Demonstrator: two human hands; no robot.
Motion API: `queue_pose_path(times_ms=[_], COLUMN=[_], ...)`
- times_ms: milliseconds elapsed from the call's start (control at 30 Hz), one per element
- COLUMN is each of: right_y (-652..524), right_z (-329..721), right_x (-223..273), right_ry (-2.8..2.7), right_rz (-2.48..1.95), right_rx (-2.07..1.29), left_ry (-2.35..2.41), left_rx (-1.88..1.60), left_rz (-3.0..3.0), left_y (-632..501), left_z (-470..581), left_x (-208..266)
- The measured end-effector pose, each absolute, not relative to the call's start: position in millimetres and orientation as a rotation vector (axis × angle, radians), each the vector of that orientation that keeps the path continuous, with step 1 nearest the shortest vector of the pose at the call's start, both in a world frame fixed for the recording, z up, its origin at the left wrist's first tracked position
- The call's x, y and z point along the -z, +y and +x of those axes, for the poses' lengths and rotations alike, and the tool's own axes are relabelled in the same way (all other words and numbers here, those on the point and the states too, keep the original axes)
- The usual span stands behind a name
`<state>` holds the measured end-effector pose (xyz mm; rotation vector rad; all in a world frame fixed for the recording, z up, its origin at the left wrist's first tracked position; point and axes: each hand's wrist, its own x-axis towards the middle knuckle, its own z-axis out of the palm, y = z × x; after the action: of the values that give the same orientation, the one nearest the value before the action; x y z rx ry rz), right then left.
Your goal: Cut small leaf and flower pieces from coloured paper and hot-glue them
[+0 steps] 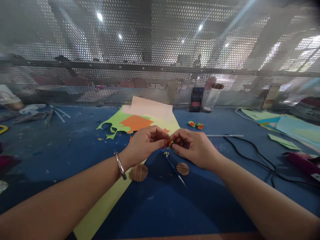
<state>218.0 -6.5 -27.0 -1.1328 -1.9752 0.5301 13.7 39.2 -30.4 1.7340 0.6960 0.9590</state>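
Observation:
Between their fingertips, my left hand point(151, 141) and my right hand point(192, 146) pinch one small orange-and-green paper piece point(170, 142), partly covered by the fingers. A silver bangle circles my left wrist. Under the hands a thin blue stick point(173, 166) with a pale pointed end lies on the blue table point(150, 213). Two round wooden discs lie near it, one disc point(139, 172) by my left wrist and a smaller one point(182, 169) below my right hand. Beyond my right hand rest two similar orange-and-green pieces point(196, 125).
Cut green, orange and pale paper sheets point(137, 122) lie behind my hands. To the right are a black cord point(260, 161), a magenta tool point(303, 166) and blue and green paper point(295, 128). A clear jar point(212, 98) stands before the perforated metal screen point(155, 43).

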Motion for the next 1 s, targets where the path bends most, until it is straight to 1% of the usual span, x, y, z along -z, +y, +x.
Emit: queue_pose_path(times_ms=[167,300,500,600,1000], right_y=[-9.5,-10.4,-7.5,-6.3,-8.2], right_z=[217.4,218.6,219.7,220.7,222.4], right_x=[22.8,22.5,26.0,27.7,25.4], right_ry=[-1.974,-1.941,-1.847,-1.816,-1.867], right_rz=[-1.134,-1.110,-1.087,-1.077,-1.086], right_rx=[-0.531,-0.532,-0.566,-0.592,-0.611], left_ry=[0.677,0.649,0.812,0.805,0.596], left_rx=[-0.936,-0.986,-1.216,-1.254,-1.077], left_rz=[1.667,1.699,2.042,2.203,2.225], left_y=[37.1,34.2,28.6,26.0,30.5], left_z=[13.1,13.6,11.0,8.6,4.2], left_x=[24.9,22.3,26.6,24.8,18.4])
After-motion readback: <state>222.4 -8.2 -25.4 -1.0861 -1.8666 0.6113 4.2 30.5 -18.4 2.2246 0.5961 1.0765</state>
